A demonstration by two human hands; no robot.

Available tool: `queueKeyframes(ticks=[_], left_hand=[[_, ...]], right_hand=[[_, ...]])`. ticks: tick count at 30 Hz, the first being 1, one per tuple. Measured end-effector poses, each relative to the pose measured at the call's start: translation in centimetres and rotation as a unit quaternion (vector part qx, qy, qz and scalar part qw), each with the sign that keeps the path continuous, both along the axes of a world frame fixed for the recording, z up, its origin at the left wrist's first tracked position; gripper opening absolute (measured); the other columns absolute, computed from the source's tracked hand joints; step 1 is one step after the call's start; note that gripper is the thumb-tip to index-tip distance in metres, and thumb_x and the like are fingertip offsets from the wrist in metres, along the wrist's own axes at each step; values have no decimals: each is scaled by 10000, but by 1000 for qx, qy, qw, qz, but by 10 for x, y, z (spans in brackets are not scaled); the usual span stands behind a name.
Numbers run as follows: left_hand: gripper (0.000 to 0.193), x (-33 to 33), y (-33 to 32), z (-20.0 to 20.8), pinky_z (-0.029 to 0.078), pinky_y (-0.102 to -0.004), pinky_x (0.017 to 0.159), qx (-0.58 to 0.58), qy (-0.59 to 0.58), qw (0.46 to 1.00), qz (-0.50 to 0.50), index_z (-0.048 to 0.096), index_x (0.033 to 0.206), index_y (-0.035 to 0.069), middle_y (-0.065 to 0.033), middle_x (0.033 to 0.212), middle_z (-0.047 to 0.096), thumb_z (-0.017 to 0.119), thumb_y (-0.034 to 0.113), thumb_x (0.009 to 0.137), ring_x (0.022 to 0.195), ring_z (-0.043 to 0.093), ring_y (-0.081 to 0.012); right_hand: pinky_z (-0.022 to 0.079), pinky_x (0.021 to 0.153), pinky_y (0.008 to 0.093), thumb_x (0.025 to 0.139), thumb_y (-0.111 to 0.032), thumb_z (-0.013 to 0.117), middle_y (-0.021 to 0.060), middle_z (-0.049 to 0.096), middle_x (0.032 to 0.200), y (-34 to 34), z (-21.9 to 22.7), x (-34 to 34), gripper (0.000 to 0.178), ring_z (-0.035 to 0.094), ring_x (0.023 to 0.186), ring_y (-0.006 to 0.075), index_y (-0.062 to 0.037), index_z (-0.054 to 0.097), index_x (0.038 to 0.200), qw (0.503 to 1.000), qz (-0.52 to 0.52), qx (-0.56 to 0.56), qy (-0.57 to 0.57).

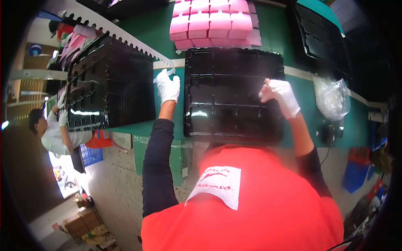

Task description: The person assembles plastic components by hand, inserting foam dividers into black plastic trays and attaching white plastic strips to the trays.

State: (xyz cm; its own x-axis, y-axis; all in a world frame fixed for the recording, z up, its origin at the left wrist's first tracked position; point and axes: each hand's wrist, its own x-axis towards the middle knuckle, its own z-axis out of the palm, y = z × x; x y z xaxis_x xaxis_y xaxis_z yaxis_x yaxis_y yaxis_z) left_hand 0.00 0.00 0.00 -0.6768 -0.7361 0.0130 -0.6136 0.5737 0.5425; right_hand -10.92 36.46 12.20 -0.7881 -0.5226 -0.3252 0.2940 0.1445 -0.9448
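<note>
My left hand [168,87], in a white glove, is raised between the tall stack of black trays [111,81] and a single black plastic tray [234,100] in front of me. Its fingers close at the curled end of a long white toothed strip [121,39], which runs back to the upper left. Over the right part of the tray hovers my right hand [281,95], gloved in white with bare fingertips. Its fingers are loosely bent and apart, slightly blurred, and I see nothing held in them. Whether it touches the tray is unclear.
Pink blocks [211,23] are stacked behind the tray on the green table [167,125]. A clear plastic bag [331,98] lies to the right, with another black tray [322,37] beyond it. At far left, a person [56,129] in white gloves handles the stack. A green box [157,154] stands below the table.
</note>
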Motion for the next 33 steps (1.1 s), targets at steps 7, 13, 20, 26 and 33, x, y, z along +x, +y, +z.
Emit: queueKeyframes(ticks=[7,13,20,26,33], left_hand=[[287,-35,-80,-21,463,-381,807,84,128,963,-222,655,964,52,-139,858,633,684,191,714,899,596,-286],[181,-26,-32,54,479,-318,568,95,53,983,-148,596,893,33,-107,781,635,673,172,806,643,601,-224],[189,10,95,127,502,-244,593,683,263,676,-82,465,1066,55,-153,1001,616,584,123,935,753,619,-176],[274,32,165,145,484,-322,880,652,293,679,-170,484,1114,-15,-142,1069,594,604,27,871,962,589,-197],[362,50,216,151,507,-253,772,649,200,724,-123,525,1137,6,-99,1034,610,708,88,836,900,603,-131]], right_hand=[[464,486,232,927,-275,591,96,621,631,-39,-7,43,336,585,513,132,29,644,795,998,-40,39,-43],[486,559,221,906,-211,607,85,659,771,-47,-9,64,245,614,606,125,27,665,903,998,14,-35,-47],[535,826,336,661,-153,817,171,636,1066,-94,16,86,608,657,941,281,28,559,1181,869,-22,108,482],[524,678,260,886,-84,595,93,660,829,-35,24,88,225,650,761,128,44,616,1069,974,43,18,220],[423,444,255,880,-146,596,67,562,635,42,28,75,212,518,492,128,59,618,927,957,155,-100,-222]])
